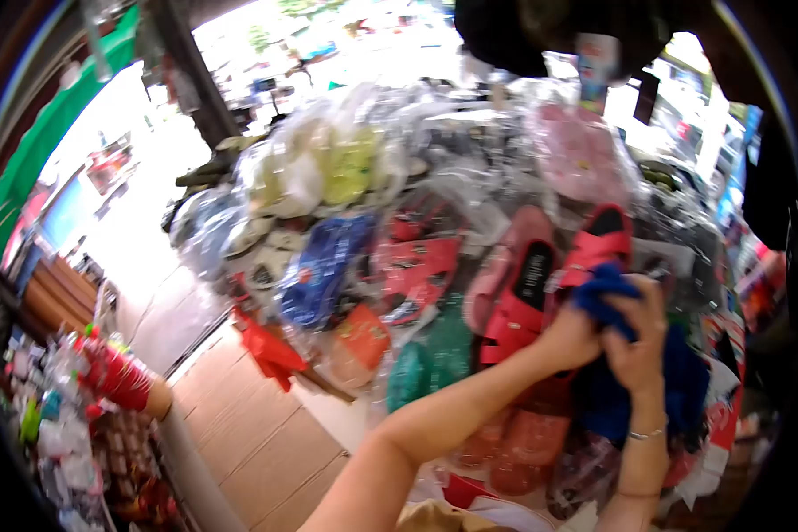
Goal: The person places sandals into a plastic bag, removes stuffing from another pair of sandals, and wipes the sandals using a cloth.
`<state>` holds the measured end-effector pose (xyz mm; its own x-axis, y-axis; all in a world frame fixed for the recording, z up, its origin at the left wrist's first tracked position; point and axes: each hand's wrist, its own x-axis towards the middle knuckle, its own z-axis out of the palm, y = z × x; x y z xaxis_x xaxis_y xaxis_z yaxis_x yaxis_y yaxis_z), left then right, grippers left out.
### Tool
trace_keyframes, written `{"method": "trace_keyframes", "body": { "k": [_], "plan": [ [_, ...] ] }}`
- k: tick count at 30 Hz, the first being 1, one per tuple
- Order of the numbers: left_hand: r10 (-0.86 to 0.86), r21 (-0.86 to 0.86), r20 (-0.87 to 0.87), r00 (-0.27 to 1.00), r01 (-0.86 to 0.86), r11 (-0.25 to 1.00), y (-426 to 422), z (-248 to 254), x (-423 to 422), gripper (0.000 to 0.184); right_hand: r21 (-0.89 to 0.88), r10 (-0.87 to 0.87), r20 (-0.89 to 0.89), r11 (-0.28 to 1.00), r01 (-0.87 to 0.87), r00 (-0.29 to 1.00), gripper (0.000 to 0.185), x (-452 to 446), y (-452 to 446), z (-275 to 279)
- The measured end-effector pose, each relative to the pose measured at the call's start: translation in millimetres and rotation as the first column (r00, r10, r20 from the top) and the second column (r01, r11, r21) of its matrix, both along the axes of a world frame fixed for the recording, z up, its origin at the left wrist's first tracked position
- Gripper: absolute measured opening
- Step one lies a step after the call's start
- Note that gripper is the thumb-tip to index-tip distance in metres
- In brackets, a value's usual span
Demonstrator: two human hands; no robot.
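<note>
Handling blue cloth (608,289), apparently, right hand (640,348) curled round it, left hand (571,340) grip indeterminable; continuing likely requires steady hold.

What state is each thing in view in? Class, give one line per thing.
Blue cloth: bunched up, held
Right hand: grip closed on the cloth
Left hand: close to the cloth, grip unclear from blur
Red shoe with black insole: unwrapped
Blue slippers: in clear plastic
Pink slippers: in clear plastic
Yellow footwear: in clear plastic
</note>
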<state>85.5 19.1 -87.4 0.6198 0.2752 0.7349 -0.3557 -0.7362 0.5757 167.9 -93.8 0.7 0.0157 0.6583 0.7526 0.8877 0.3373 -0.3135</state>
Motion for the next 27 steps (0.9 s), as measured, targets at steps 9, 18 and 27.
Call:
{"method": "trace_keyframes", "body": {
  "k": [9, 18, 27],
  "plan": [
    [-0.012, -0.164, -0.098, 0.995, -0.004, 0.987, -7.0, 23.3, -7.0, 0.062, 0.103, -0.142, -0.097, 0.983, 0.152, 0.985, 0.043, 18.0, 7.3, -7.9],
    [0.022, -0.183, -0.156, 0.987, -0.050, 0.982, -15.6, 32.6, -12.6, 0.057, 0.165, -0.209, -0.205, 0.956, 0.244, 0.956, 0.042, 25.9, 6.4, -3.4],
    [-0.231, -0.366, -0.065, 0.971, 0.193, 0.911, -10.8, 38.4, -19.1, 0.064, 0.180, -0.131, -0.123, 0.972, 0.152, 0.984, 0.038, 14.9, 1.8, 2.2]
  ]
}}
